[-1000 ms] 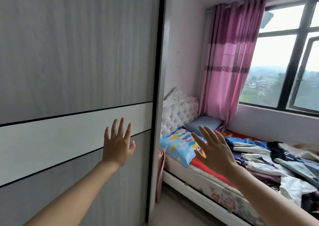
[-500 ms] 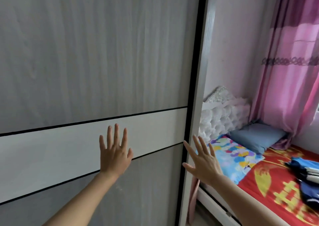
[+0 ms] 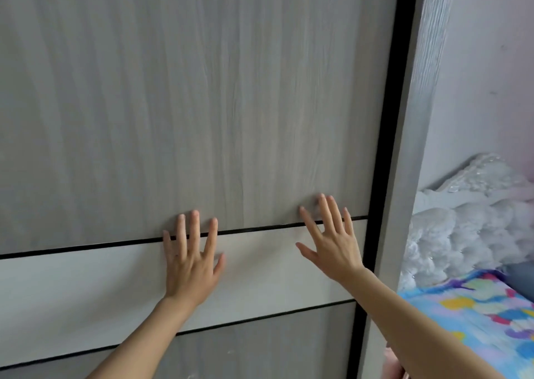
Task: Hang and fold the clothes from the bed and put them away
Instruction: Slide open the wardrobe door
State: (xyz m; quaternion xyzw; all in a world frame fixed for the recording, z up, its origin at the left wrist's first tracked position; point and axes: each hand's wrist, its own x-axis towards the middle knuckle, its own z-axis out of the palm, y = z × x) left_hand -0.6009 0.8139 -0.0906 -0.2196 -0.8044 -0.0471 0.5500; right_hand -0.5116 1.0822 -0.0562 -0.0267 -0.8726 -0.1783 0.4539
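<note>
A grey wood-grain wardrobe sliding door (image 3: 202, 104) with a white band across its middle fills most of the view. My left hand (image 3: 189, 260) lies flat on the door with fingers spread, over the black line at the top of the white band. My right hand (image 3: 329, 240) is also flat on the door with spread fingers, near the door's black right edge (image 3: 384, 147). Neither hand holds anything. No clothes are in view.
To the right of the wardrobe frame (image 3: 404, 193) is the bed with a white tufted headboard (image 3: 462, 228), a colourful patterned pillow (image 3: 474, 321) and a pale pink wall (image 3: 485, 75) behind.
My view has swung left from the bed and window to the wardrobe. Both hands have moved forward and now lie flat on the door; the right hand came over from beside the bed.
</note>
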